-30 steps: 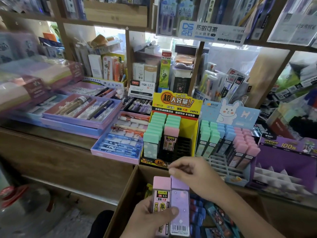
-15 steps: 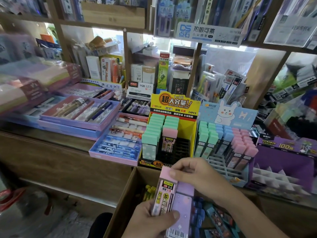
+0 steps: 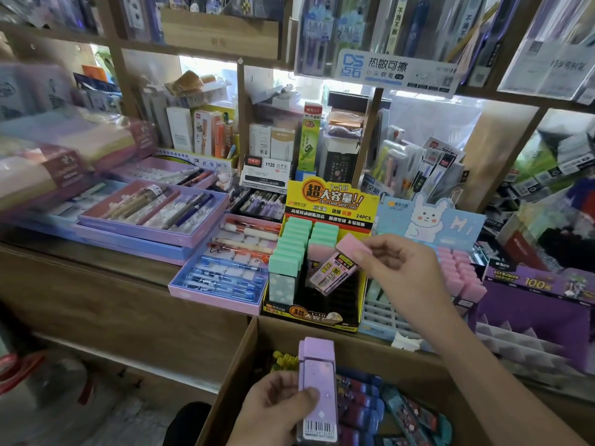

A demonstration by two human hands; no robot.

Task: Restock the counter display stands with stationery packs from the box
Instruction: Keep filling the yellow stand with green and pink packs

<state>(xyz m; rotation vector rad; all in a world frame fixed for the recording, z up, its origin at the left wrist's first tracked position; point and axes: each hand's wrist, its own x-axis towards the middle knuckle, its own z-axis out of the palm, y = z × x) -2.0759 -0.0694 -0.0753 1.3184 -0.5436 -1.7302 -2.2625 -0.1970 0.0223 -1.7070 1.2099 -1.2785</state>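
One pink rectangular plastic pack with a pink cap hangs tilted over the black slots of the yellow-and-black cardboard display stand. The right hand pinches it at the cap end between thumb and fingertips.

One pale lilac plastic pack, barcode at its lower end, stands upright in front of that stand. The left hand is curled round it, thumb across its face. So that's two hands with one pack each.

Inside the stand are two rows of mint-green capped packs on its left side, the second row fronted by one more pink-capped pack. The exact mint count is too crowded to call.

Directly in front of the stand, the open brown cardboard box holds dark blue and teal packs plus something yellow.

Right of the stand, a pale blue rabbit-printed stand carries rows of pink-capped packs. Left of the stand, a pink-walled tray of blue pens sits on the wooden surface.
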